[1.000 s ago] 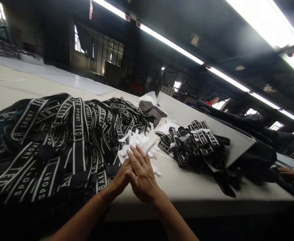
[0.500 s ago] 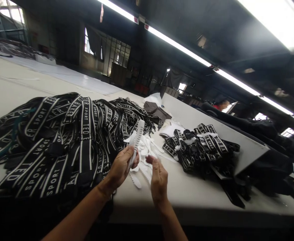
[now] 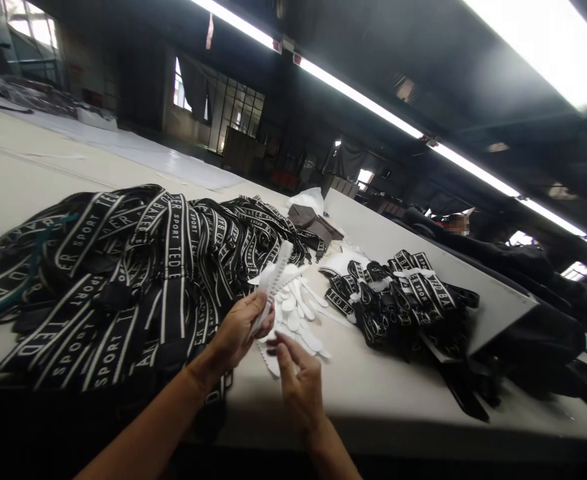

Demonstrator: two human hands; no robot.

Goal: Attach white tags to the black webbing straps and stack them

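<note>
Holding white strips (image 3: 275, 273): left hand (image 3: 241, 327), closed round their lower ends, above loose white pieces (image 3: 301, 327).
Right hand (image 3: 302, 387): has come lower and closer, bringing both hands to the strips; cannot tell whether its curled fingers hold anything.
Table (image 3: 373, 383): pale, heaped straps (image 3: 174, 260) left, bundled straps (image 3: 418, 287) right.
Room: dim, tube lights (image 3: 361, 98) overhead.

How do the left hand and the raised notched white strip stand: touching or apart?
Touching. The head view shows it: the left hand grips the notched white strip at its lower part, with the toothed upper end sticking out above the fingers.
</note>
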